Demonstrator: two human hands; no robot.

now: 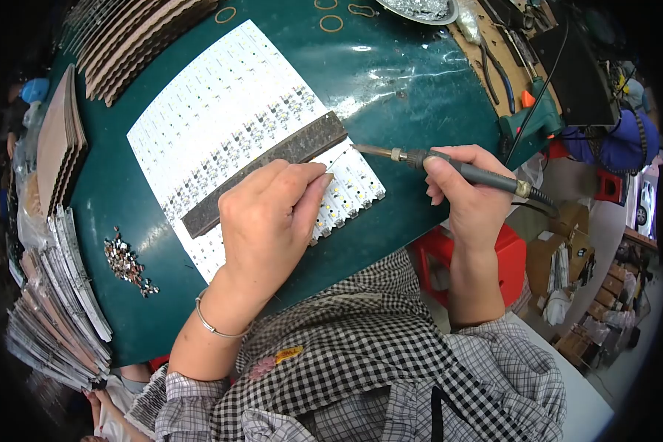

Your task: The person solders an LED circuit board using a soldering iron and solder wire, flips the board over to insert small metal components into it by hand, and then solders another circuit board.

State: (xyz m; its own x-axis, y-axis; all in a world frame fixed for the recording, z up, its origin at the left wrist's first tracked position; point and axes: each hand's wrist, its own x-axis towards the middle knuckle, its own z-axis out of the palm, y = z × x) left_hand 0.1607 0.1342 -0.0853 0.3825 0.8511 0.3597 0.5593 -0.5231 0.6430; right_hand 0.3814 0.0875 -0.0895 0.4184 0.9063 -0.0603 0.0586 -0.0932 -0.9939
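My right hand (471,188) is wrapped round the grey handle of a soldering iron (486,177), whose metal tip points left over the board's right edge. My left hand (269,210) is closed in a pinch, its fingertips on a thin solder wire (339,159) that reaches toward the iron's tip. Beneath both lies a white LED circuit board panel (221,81) with rows of small components. A dark, flat bar (272,158) lies across the panel, and my left hand rests over part of it. The exact contact between tip and wire is too small to make out.
A pile of small metal parts (127,264) lies on the green table (420,96). Stacked board strips (66,287) and corrugated sheets (125,40) line the left side. Pliers (497,77), a metal dish (423,9) and a green tool (534,118) are at the back right.
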